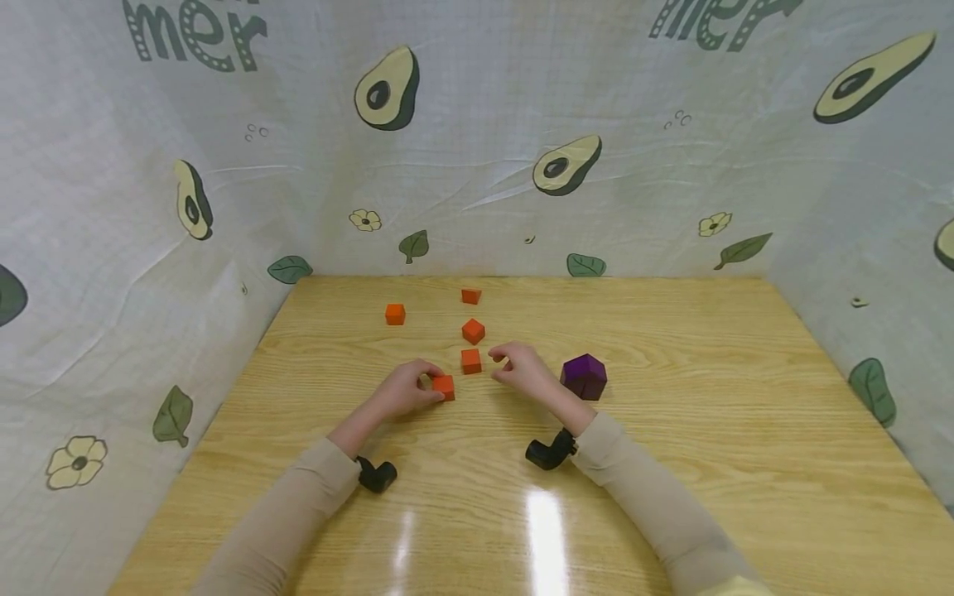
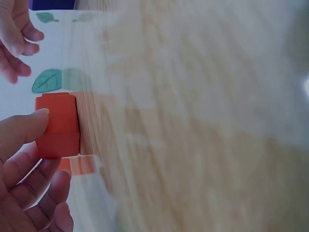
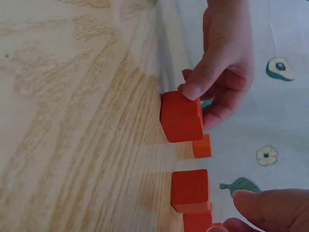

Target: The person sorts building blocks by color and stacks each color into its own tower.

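My left hand (image 1: 408, 389) pinches a small red cube (image 1: 444, 387) between thumb and fingers, low over the wooden table. The right wrist view shows that cube (image 3: 182, 117) with the left thumb (image 3: 198, 84) on its near top edge. My right hand (image 1: 522, 372) is just right of a second red cube (image 1: 471, 362), its thumb and fingers apart with nothing between them. That second cube (image 3: 189, 191) stands a little way from the right fingertips in the right wrist view. Behind it sits a third red cube (image 1: 473, 331), turned corner forward.
Farther back lies a red block (image 1: 471, 295) with a slanted side, and an orange cube (image 1: 395, 314) stands to the left. A larger purple block (image 1: 585, 377) is beside my right wrist. A printed cloth (image 1: 477, 190) borders the wooden table (image 1: 708, 397) at the back and sides.
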Available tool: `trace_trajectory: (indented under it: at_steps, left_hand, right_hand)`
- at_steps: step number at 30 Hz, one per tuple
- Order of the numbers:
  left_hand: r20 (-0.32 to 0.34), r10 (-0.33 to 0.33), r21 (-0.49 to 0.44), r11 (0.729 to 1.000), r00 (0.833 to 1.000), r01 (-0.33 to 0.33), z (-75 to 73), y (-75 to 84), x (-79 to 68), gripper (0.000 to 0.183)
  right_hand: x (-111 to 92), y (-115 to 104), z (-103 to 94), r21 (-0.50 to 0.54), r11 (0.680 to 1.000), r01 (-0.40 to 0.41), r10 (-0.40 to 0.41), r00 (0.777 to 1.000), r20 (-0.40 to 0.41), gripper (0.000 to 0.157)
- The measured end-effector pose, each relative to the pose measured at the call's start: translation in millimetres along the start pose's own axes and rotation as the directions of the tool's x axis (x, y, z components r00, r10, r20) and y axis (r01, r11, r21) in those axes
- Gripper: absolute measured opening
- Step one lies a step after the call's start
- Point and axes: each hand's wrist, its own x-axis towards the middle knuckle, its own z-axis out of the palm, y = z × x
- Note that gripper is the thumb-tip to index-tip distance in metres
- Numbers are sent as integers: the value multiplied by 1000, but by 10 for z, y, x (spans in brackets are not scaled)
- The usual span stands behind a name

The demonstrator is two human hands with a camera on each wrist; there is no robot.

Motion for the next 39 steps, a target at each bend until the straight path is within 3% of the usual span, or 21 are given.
trace_trajectory:
  at_steps: [11,16,24,39]
  left_hand:
    - [9,10,-26,1000,1000,-10,18,19,11,34]
    - [15,14,-46,999,1000,-14,26,15,19,34]
    - [10,9,-49,999,1000,-8,40,17,47,35]
    - [27,-16,-96,995,999,19,0,31,10,32]
  right_hand:
    - [149,-19,144,-43,998,-37,38,999,7,36]
    - [194,-69,239,-58,998,14,-12,999,46,30]
    - [185,-135,388,3,997,73,-73,990,122,29]
    - [177,-191,406,-72,996,44,-33,988,151,25]
